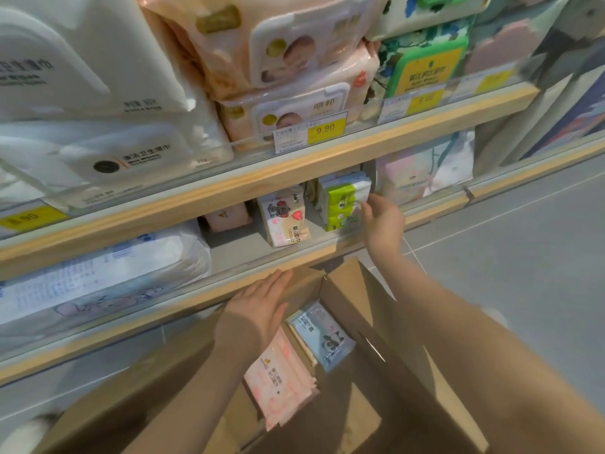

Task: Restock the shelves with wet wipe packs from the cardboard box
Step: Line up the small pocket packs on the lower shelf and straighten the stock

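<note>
From the head camera, the right hand (383,224) has its fingers (366,208) curled on the green-and-white wet wipe pack (347,201), seating it on the lower wooden-edged shelf (294,257) at about 1 o'clock. The left hand (258,306) rests flat and empty at the brown cardboard box (393,322) rim. Next, likely, a reach at 6 o'clock for the pink pack (278,378) or pale blue panda pack (322,335). The white balloon-print pack (284,217) crowds the slot's left; the shelf's clear front lip must be cleared.

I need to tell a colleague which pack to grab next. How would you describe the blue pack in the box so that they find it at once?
Look into the open cardboard box below the wooden shelves. The blue pack lies at its far end, beside the pink packs. It alone is pale blue with a panda picture.
</note>
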Demonstrator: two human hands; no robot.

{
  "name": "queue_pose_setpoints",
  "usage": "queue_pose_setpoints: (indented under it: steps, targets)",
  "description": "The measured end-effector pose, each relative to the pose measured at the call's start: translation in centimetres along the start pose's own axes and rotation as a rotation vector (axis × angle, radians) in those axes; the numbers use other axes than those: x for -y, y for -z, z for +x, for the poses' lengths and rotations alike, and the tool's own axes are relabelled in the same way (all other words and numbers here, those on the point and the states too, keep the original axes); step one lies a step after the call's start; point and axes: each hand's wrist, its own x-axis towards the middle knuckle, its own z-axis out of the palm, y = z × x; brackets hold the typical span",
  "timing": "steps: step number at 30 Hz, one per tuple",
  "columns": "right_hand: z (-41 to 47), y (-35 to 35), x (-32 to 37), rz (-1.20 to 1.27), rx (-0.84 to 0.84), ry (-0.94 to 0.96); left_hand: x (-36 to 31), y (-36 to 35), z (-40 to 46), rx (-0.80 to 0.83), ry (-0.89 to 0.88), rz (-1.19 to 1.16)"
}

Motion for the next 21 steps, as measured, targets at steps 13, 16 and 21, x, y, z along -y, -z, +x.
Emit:
queue_pose_setpoints:
  steps: [13,16,21]
  targets:
    - [-13.3,6.7,4.0,-0.088,0.347,0.41,-0.1,2.0,-2.0,0.066,0.042,0.105]
    - [-17.8,6.1,3.1,-0.1,0.477,0.399,1.5,2.6,-5.2,0.086,0.148,0.142]
    - [-21.3,3.0,-1.6,-0.252,0.555,0.191,3.0,3.3,-9.5,0.067,0.284,0.181]
